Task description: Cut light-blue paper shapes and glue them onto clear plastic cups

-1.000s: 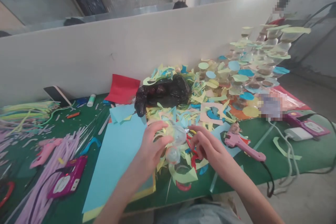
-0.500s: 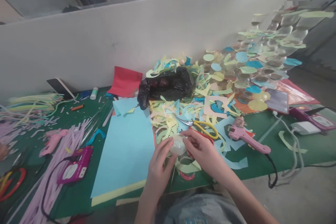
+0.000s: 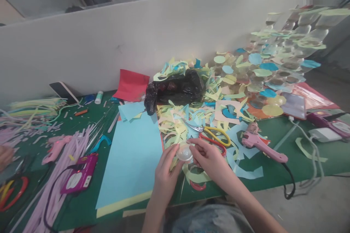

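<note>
Between both hands is a small clear plastic cup (image 3: 185, 153), held low over the front of the table. The fingers of my left hand (image 3: 167, 165) grip it from the left. From the right, my right hand (image 3: 205, 154) pinches its edge. Just beyond the hands lie scissors with yellow and red handles (image 3: 217, 136), blades pointing left. Curled scraps of pale green paper (image 3: 195, 175) lie under and around the cup. Left of my hands is a stack of light blue paper sheets (image 3: 131, 160).
A black plastic bag (image 3: 175, 91) sits among paper cuttings at the back. Stacked clear cups with paper discs (image 3: 273, 69) fill the right rear. Pink glue guns (image 3: 262, 145) lie on the right and left. A co-worker's hand (image 3: 6, 157) shows at the left edge.
The cup has tilted slightly between my fingers, so its round rim shows more clearly. The whole view has shifted a little, and the co-worker's hand reaches further into view.
</note>
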`<state>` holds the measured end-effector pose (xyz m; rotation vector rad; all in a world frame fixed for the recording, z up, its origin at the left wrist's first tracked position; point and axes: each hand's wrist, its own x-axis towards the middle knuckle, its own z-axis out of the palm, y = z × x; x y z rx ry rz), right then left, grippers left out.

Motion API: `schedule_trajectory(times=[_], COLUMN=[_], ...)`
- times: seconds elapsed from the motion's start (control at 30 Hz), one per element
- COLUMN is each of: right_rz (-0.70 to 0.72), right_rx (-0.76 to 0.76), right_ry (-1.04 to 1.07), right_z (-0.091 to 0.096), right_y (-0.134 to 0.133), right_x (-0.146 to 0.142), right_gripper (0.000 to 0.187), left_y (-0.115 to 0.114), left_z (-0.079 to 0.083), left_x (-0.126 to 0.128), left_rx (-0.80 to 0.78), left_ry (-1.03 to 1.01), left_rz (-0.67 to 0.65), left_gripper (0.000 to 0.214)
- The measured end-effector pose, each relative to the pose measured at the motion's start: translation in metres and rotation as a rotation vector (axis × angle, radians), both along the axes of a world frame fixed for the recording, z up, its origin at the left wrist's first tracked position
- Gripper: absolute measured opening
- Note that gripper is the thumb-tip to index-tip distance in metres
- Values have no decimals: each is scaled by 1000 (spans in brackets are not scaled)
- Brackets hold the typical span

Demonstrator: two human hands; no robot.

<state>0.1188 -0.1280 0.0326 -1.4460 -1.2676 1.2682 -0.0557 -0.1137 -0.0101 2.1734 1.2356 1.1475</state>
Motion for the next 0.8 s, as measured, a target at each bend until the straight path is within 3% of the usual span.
schedule_trajectory(times=[0.8], right_rz=[-5], right_rx=[-123], right_ry=[132], right_z=[-3], right_y=[3], right_x=[0], right_gripper=[42], left_y=[-2], left_z=[2], left_x=[0], left_rx=[-126], left_ry=[35], left_rz=[-16], left_gripper=[34])
